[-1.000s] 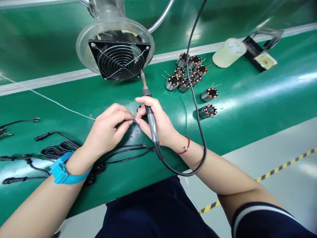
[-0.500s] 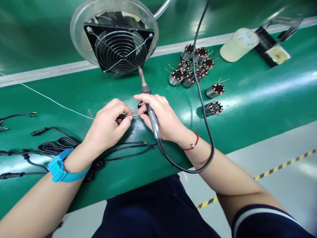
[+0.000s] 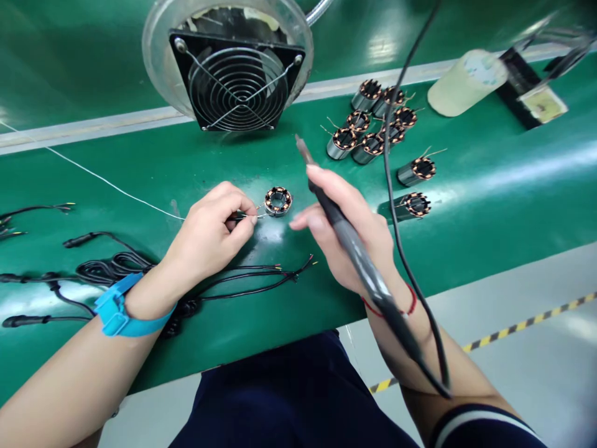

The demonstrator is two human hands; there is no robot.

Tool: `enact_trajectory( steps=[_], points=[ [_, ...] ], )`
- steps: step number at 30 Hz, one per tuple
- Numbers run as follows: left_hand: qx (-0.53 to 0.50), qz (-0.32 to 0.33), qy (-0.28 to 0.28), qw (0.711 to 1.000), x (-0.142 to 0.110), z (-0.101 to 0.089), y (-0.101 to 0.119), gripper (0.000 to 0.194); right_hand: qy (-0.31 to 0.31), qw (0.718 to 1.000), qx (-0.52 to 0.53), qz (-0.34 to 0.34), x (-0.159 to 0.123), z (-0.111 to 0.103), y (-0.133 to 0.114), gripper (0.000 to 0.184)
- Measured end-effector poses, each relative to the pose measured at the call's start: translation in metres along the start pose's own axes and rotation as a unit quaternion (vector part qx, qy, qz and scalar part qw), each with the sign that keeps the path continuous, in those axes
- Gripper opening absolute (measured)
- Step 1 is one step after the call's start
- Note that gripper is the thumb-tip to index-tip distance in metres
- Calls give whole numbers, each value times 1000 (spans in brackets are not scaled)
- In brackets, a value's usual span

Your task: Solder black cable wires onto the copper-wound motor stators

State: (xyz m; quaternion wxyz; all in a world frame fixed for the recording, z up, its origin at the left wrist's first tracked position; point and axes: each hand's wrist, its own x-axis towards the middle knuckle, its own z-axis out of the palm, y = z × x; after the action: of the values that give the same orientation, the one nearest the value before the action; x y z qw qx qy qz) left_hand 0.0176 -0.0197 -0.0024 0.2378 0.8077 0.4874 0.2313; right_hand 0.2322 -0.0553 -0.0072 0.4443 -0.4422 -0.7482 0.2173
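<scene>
looking down from my head, i see my left hand [image 3: 208, 239] in the middle left of the frame, its thumb and fingers closed in a pinch on a thin black wire [image 3: 237, 218]. the wire's fine bare end points right, just beside a small copper-wound stator ring [image 3: 278, 201] that lies flat on the green bench belt [image 3: 466, 230]. i cannot tell if they touch. my right hand [image 3: 345, 236], right of centre, has its fingers curled around the grey-black handle of a soldering iron [image 3: 347, 230], whose tip points up and to the left, well clear of the ring. its black cord [image 3: 396, 186] rises toward the top of the frame.

a blue wrist strap [image 3: 119, 308] circles my left wrist. black cables [image 3: 112, 267] lie coiled at lower left, and a white wire [image 3: 107, 183] runs in from the left edge. a round fume extractor with a fan grille [image 3: 237, 81] stands at top centre. more wound stators [image 3: 368, 124] are grouped to its right, near a pale roll of tape [image 3: 466, 84] at upper right.
</scene>
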Motion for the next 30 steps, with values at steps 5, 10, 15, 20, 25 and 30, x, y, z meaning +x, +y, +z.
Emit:
enact_trajectory(
  steps=[5,10,15,20,25,30],
  points=[
    [11,-1,2,1000,0,1,1,9,124,992,20,0,-30,9,-5,28],
    [2,9,3,1000,-1,1,0,9,128,991,34,-11,-37,14,-5,24],
    [2,18,4,1000,-1,2,0,9,122,991,40,-21,-33,15,-7,23],
    [3,19,11,1000,0,2,1,10,118,992,50,-7,-36,16,-6,23],
    [-1,16,16,1000,-1,1,1,11,139,989,41,-2,-37,16,-4,20],
    [6,23,24,999,-1,3,0,9,120,992,47,-2,-35,16,-7,21]
  ],
)
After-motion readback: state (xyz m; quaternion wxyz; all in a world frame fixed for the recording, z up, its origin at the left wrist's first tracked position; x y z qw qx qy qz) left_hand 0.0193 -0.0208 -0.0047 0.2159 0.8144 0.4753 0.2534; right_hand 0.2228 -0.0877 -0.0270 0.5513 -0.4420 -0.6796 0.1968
